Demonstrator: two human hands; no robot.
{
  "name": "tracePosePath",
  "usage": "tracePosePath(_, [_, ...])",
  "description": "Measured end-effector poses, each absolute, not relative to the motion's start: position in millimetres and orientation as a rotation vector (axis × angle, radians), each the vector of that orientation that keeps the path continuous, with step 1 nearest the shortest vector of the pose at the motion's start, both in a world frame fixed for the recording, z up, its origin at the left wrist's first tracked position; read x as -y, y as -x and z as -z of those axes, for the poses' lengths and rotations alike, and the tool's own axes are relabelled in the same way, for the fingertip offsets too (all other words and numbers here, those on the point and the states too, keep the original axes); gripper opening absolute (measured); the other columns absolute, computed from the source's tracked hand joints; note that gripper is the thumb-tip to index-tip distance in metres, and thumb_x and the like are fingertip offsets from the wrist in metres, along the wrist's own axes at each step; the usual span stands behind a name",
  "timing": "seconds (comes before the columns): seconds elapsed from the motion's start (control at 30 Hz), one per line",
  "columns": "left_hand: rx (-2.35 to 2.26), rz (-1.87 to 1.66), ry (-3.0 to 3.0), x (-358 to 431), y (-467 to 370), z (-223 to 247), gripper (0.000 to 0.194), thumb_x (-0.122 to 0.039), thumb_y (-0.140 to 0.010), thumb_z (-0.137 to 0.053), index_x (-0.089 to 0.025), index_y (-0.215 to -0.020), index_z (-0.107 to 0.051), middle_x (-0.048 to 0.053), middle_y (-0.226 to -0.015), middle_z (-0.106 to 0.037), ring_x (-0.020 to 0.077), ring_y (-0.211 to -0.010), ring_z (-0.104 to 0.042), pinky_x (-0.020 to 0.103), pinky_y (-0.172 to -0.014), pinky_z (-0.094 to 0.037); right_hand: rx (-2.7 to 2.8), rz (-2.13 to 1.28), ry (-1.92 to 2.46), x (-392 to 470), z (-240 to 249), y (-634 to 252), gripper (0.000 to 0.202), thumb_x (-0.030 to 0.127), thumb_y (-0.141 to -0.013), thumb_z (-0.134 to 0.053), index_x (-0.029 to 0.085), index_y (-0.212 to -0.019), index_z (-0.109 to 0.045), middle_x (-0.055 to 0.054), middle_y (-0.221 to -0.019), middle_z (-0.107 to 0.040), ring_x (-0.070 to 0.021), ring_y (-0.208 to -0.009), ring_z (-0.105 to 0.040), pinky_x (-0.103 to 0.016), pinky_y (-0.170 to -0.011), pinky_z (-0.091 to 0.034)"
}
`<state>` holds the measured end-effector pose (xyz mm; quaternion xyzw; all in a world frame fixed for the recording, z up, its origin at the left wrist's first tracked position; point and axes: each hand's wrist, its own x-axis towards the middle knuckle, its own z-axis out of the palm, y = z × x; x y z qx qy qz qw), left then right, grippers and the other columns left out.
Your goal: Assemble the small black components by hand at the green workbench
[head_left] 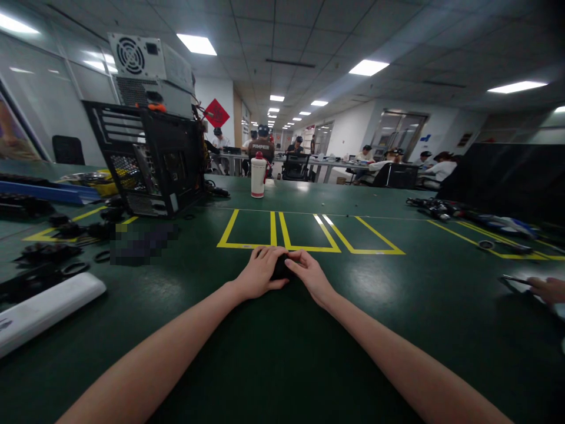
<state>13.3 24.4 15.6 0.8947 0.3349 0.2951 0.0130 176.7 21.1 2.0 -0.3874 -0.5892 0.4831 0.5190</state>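
A small black object (281, 268) lies between my two hands on the green tabletop; its kind cannot be made out. My left hand (261, 272) curves over its left side, fingers on top and thumb along the near edge. From the right, my right hand (311, 274) grips it with thumb and forefinger. Most of the object is hidden beneath the fingers. Just beyond the hands, yellow tape outlines (309, 249) are marked on the green table (282, 353).
A black computer case (154, 159) carries power supplies (150, 62) at the left. Behind the outlines stands a white bottle (258, 178). A long white object (53, 309) and black parts lie left. Another person's hand (549, 290) holds something thin at the right edge.
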Motion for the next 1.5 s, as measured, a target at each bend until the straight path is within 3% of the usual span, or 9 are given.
tracePosePath(0.17, [-1.042,-0.921,-2.782,-26,-13,-14,0.060,-0.031,-0.068,-0.061,-0.021,-0.117,-0.028,0.006,-0.114,-0.045,0.0228,-0.107,-0.041,0.041,-0.094,-0.024,1.422,-1.238,0.945,-24,-2,-179,0.029,0.031,-0.068,-0.059,0.020,-0.094,-0.055,-0.004,-0.097,-0.058,-0.0177,-0.094,-0.052,-0.037,-0.087,-0.037])
tracePosePath(0.37, [-1.031,-0.929,-2.783,-26,-12,-13,0.058,-0.032,-0.069,-0.060,-0.021,-0.117,-0.028,0.006,-0.114,-0.045,0.0227,-0.107,-0.041,0.040,-0.093,-0.024,1.464,-1.336,0.789,-16,-5,-181,0.033,0.019,-0.063,-0.064,0.023,-0.093,-0.052,-0.001,-0.102,-0.056,-0.0167,-0.099,-0.051,-0.034,-0.089,-0.038])
tracePosePath(0.53, [-1.036,-0.937,-2.783,-27,-13,-13,0.062,-0.032,-0.066,-0.063,-0.021,-0.116,-0.028,0.006,-0.113,-0.046,0.0228,-0.106,-0.041,0.040,-0.093,-0.025,1.432,-1.180,0.907,-18,-4,-177,0.021,0.029,-0.069,-0.059,0.020,-0.087,-0.054,-0.002,-0.093,-0.058,-0.0167,-0.093,-0.053,-0.035,-0.087,-0.038])
tracePosePath(0.63, [-1.044,-0.939,-2.786,-28,-13,-12,0.062,-0.032,-0.066,-0.063,-0.020,-0.117,-0.028,0.006,-0.113,-0.046,0.0231,-0.106,-0.041,0.040,-0.093,-0.024,1.404,-1.162,0.985,-23,-2,-176,0.025,0.033,-0.068,-0.059,0.019,-0.089,-0.055,-0.003,-0.092,-0.059,-0.0177,-0.091,-0.053,-0.036,-0.086,-0.038])
tracePosePath(0.97, [-1.057,-0.916,-2.785,-27,-12,-13,0.061,-0.033,-0.067,-0.062,-0.022,-0.117,-0.028,0.006,-0.116,-0.044,0.0234,-0.108,-0.040,0.041,-0.094,-0.023,1.444,-1.319,0.826,-18,-5,-181,0.033,0.023,-0.064,-0.064,0.021,-0.095,-0.054,-0.003,-0.101,-0.058,-0.0174,-0.101,-0.051,-0.035,-0.092,-0.036])
tracePosePath(1.3, [-1.052,-0.917,-2.784,-26,-13,-15,0.060,-0.032,-0.068,-0.061,-0.022,-0.117,-0.028,0.006,-0.113,-0.046,0.0232,-0.107,-0.041,0.041,-0.094,-0.024,1.363,-1.215,0.961,-32,5,-178,0.029,0.035,-0.066,-0.061,0.018,-0.089,-0.057,-0.004,-0.089,-0.060,-0.0175,-0.089,-0.053,-0.035,-0.084,-0.039])
tracePosePath(1.5, [-1.073,-0.922,-2.791,-28,-13,-12,0.059,-0.034,-0.068,-0.060,-0.021,-0.116,-0.030,0.007,-0.114,-0.045,0.0240,-0.107,-0.041,0.041,-0.093,-0.025,1.490,-1.234,0.806,-24,3,-182,0.027,0.024,-0.063,-0.064,0.022,-0.088,-0.053,-0.001,-0.096,-0.055,-0.0157,-0.094,-0.052,-0.034,-0.087,-0.038])
